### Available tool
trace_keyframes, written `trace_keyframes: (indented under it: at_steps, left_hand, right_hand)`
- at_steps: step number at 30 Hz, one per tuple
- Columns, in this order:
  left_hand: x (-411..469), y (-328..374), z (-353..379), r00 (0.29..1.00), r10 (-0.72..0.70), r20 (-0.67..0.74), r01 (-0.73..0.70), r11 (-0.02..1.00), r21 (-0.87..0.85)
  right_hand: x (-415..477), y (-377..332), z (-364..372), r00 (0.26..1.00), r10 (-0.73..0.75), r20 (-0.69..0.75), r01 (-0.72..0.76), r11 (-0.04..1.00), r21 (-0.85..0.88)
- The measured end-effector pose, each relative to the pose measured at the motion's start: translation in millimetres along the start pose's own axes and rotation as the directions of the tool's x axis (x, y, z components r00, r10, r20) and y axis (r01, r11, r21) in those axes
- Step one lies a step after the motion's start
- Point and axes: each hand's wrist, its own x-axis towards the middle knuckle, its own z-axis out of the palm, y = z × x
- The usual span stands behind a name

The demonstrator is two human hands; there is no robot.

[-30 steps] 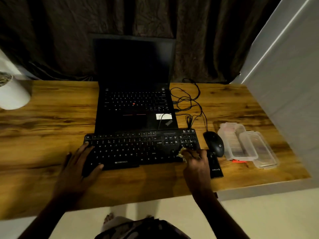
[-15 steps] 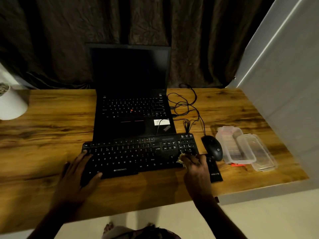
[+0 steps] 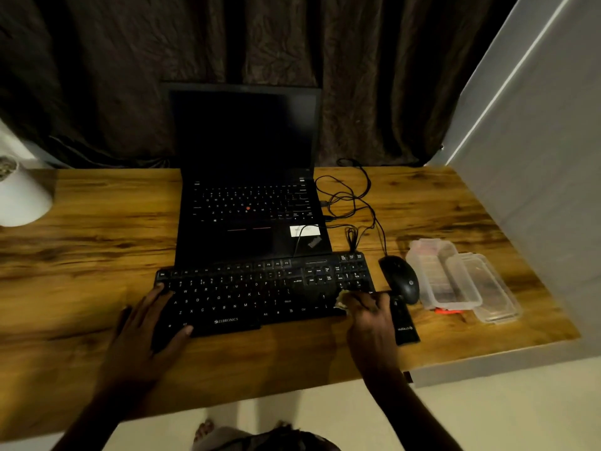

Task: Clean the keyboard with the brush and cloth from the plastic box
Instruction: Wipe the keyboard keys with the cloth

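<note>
Soft cloth (image 3: 341, 302) at the right end of the keyboard (image 3: 260, 294)
The right hand (image 3: 370, 323) bunches the light, limp cloth against the keys. The left hand (image 3: 146, 323) lies flat, fingers spread, on the left end, a sensible hold since the light keyboard would likely slide on the bench (image 3: 81, 255).

Probably a dim home desk: wooden table (image 3: 97, 242), laptop (image 3: 247, 177), dark curtain (image 3: 130, 76) behind.
</note>
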Motion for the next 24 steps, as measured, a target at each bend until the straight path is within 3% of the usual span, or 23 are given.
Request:
trace_keyframes:
  at_steps: [6,11,17,24]
  left_hand:
    - [0,0,0,1.0,0.006,-0.007,-0.006,1.0,0.0]
    - [0,3,-1,1.0,0.007,0.001,-0.007,1.0,-0.004]
    - [-2,2,-2,1.0,0.001,0.005,-0.001,1.0,-0.003]
    - [-2,4,-4,1.0,0.007,-0.006,-0.007,1.0,-0.007]
  right_hand:
    - [6,13,4,0.994,0.112,0.0,-0.111,0.993,-0.045]
    - [6,-8,8,0.999,-0.028,0.031,0.028,0.999,0.024]
    - [9,23,4,0.993,0.11,-0.051,-0.111,0.994,-0.016]
    - [8,-8,1,0.999,-0.015,0.052,0.014,1.0,0.017]
